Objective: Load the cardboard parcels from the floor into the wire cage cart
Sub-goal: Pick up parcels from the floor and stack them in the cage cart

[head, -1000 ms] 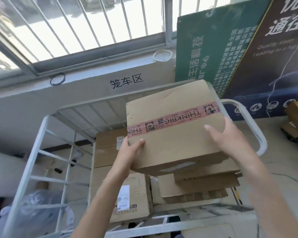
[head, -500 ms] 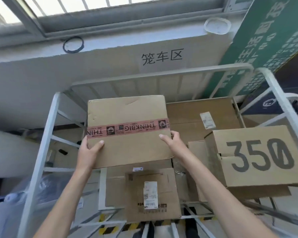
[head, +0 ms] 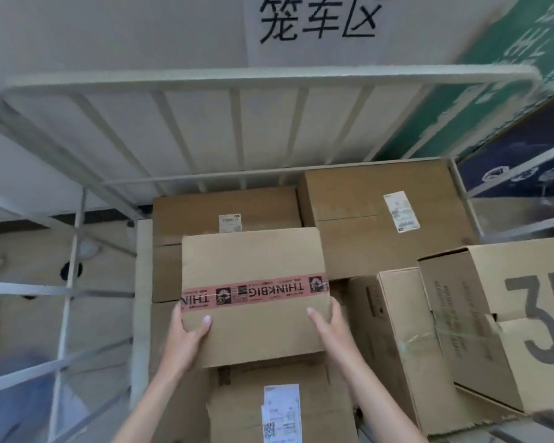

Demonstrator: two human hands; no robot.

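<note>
Left hand (head: 186, 342) & right hand (head: 330, 330) grip taped parcel (head: 253, 263) at its near edge, inside wire cage cart (head: 269, 79). Best: lower flat onto labelled box (head: 237, 407) below grip, hands out last.

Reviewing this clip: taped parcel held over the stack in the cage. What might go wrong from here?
1. The left hand and right hand grip only the near corners of the taped parcel; its far end may tip on release.
2. The right hand sits close beside the upright box; fingers might get pinched.
3. The tilted 35 box looks unsteady and could slide if bumped.
</note>
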